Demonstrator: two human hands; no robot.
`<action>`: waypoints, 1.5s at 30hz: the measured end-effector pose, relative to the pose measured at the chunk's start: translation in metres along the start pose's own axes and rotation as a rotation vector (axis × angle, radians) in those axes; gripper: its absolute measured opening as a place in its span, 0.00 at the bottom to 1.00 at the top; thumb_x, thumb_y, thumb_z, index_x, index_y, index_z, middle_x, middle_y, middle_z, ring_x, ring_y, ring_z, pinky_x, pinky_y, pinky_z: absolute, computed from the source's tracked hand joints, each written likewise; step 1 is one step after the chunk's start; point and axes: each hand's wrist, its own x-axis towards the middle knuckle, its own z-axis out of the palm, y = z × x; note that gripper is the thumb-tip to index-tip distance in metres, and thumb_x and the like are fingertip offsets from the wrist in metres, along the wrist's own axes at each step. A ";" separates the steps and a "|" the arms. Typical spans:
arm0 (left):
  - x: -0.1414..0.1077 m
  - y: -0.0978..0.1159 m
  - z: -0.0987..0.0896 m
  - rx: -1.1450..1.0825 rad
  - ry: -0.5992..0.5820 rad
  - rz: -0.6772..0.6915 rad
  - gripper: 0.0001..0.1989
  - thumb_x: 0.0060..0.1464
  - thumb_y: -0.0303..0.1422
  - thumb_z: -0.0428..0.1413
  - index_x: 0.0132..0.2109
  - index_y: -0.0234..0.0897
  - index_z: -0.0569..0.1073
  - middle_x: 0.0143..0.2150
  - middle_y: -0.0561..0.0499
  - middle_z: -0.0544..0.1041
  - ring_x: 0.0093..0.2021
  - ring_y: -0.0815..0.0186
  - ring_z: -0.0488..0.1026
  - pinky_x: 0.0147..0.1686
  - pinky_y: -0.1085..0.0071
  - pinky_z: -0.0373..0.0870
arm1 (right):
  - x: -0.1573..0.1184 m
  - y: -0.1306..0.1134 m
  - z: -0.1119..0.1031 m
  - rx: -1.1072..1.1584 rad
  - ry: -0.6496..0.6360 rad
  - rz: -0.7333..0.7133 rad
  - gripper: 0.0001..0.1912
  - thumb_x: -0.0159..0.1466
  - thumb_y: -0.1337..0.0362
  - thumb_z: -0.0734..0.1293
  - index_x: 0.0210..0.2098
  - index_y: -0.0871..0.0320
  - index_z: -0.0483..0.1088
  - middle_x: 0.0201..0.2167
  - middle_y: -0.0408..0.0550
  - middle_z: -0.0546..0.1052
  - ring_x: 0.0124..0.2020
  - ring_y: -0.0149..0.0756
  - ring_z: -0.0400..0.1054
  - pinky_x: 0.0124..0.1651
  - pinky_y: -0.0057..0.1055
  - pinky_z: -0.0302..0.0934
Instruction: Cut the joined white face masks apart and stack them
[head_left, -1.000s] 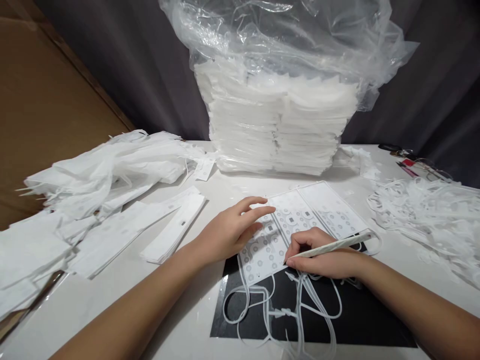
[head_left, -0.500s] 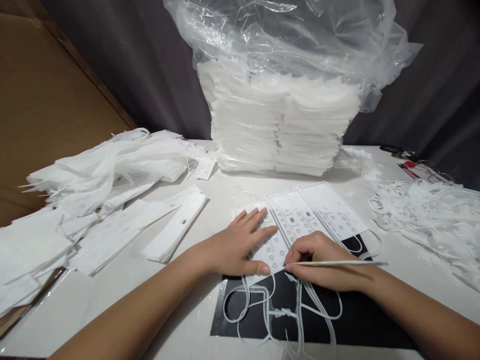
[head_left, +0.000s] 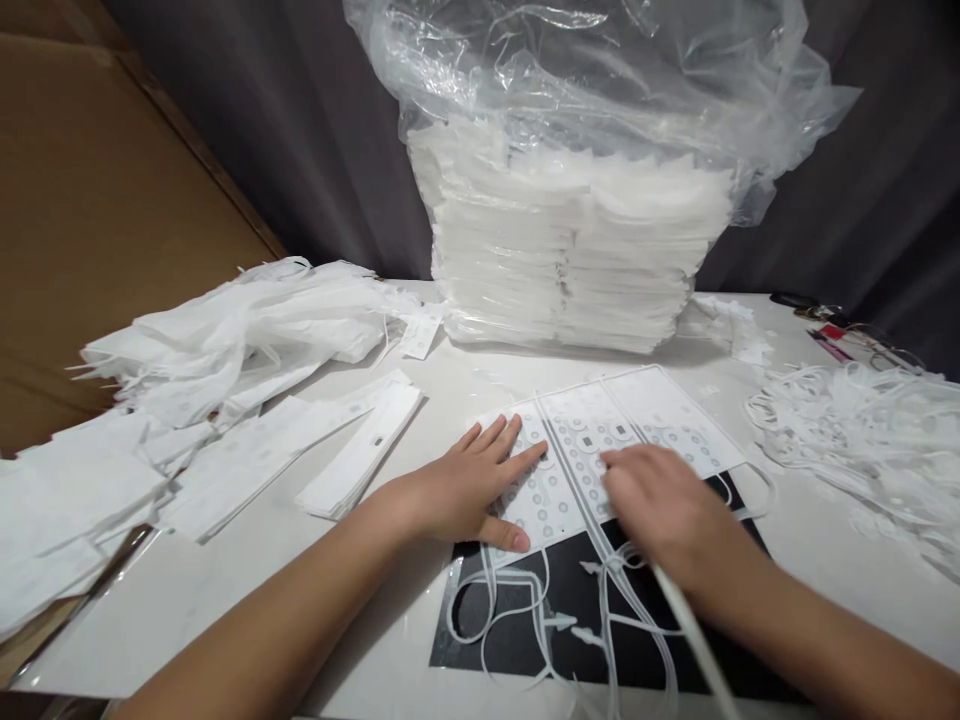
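My left hand (head_left: 469,500) lies flat with fingers spread on the left part of a white sheet (head_left: 667,395) printed with grey circles and a few dark squares. Over the sheet's near edge, my right hand (head_left: 660,510) is closed and smeared by motion. A thin white stick (head_left: 694,635) runs from under its palm toward me; the grip on it is partly hidden. Beneath the sheet is a black mat (head_left: 480,650). White cords (head_left: 607,625) trail from the sheet's near edge over the mat, with small pointed white pieces (head_left: 559,621) among them.
Folded white strips (head_left: 364,450) and a loose white heap (head_left: 247,330) lie to the left. A plastic-wrapped white stack (head_left: 570,250) stands behind the sheet. Tangled white cords (head_left: 862,430) are piled at right, and a cardboard box (head_left: 97,200) rises at far left.
My right hand has lifted off the sheet's near edge and moved up and right. The stick has swung from pointing right to pointing toward me. My left hand stays on the sheet.
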 end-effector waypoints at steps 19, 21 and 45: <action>-0.008 0.007 -0.012 0.058 0.139 0.161 0.45 0.53 0.48 0.58 0.70 0.44 0.44 0.70 0.36 0.35 0.68 0.38 0.30 0.60 0.35 0.38 | 0.000 0.026 0.001 0.817 -0.453 0.657 0.06 0.61 0.63 0.65 0.28 0.55 0.68 0.36 0.43 0.78 0.40 0.36 0.71 0.43 0.33 0.60; -0.003 0.009 -0.005 0.039 0.170 0.208 0.41 0.54 0.49 0.57 0.68 0.45 0.50 0.70 0.37 0.37 0.68 0.37 0.32 0.60 0.34 0.39 | 0.000 0.025 0.001 0.806 -0.449 0.669 0.06 0.61 0.63 0.65 0.28 0.55 0.69 0.36 0.43 0.78 0.40 0.36 0.71 0.43 0.32 0.60; 0.005 0.002 0.003 -0.011 0.085 0.244 0.30 0.57 0.55 0.50 0.64 0.63 0.55 0.71 0.52 0.28 0.68 0.38 0.29 0.61 0.36 0.33 | -0.013 -0.003 0.020 0.145 -0.123 0.047 0.12 0.65 0.74 0.56 0.30 0.60 0.67 0.26 0.51 0.74 0.29 0.41 0.70 0.32 0.35 0.64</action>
